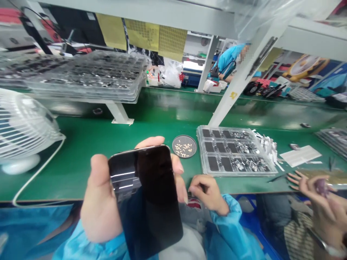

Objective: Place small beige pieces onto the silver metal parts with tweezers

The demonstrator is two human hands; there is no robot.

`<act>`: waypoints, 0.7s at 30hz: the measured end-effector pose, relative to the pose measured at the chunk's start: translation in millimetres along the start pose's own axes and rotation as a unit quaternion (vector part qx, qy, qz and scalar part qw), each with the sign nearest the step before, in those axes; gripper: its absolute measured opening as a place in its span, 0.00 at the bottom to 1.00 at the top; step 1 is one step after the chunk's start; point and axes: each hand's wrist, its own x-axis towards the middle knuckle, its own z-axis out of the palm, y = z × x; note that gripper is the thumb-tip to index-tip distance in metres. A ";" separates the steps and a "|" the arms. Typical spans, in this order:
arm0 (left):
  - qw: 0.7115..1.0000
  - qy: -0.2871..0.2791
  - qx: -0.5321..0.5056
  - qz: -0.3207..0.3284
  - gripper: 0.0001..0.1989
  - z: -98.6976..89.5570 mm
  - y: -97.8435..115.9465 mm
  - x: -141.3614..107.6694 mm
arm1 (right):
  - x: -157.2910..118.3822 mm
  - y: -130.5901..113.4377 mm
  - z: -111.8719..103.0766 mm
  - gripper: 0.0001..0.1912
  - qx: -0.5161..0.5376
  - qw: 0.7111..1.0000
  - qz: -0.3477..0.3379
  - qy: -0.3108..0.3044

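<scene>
My left hand (99, 202) is closed around a black smartphone (150, 206), its thumb along the left edge and its fingers coming round the far side. The phone is tilted, with its dark glossy screen toward me and bright light strips reflected in it. My right hand (206, 193) rests at the table's front edge, fingers curled in, with nothing visible in it. Just beyond the hands, a round dark mesh dish (184, 146) holds many small tan pieces. To its right lies a clear compartment tray (202, 151) with dark rectangular parts and shiny metal parts.
A white fan (24, 126) with its cable stands at left. Stacked clear trays (89, 77) sit on a raised shelf. White strips (268, 148) lie beside the compartment tray. At right are a co-worker's hands (317, 193). A slanted white post (235, 90) rises behind the tray.
</scene>
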 end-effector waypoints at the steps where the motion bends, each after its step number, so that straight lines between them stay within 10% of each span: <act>1: 1.000 0.010 0.005 -0.003 0.34 -0.6 0.8 0.2 | 0.5 0.0 -0.4 0.15 0.001 1.000 0.000 0.001; 8: 0.993 0.008 0.086 0.075 0.33 -12.1 -31.1 13.6 | -0.2 -0.9 3.8 0.15 0.100 0.995 -0.018 0.001; 14: 0.958 0.071 0.214 0.175 0.40 -20.9 -106.6 31.7 | -21.6 -17.6 14.7 0.65 0.142 0.989 -0.034 -0.005; 21: 0.913 -0.125 0.383 0.056 0.31 -27.7 -145.1 34.0 | -75.3 -0.2 -29.6 0.50 0.038 0.982 0.033 0.182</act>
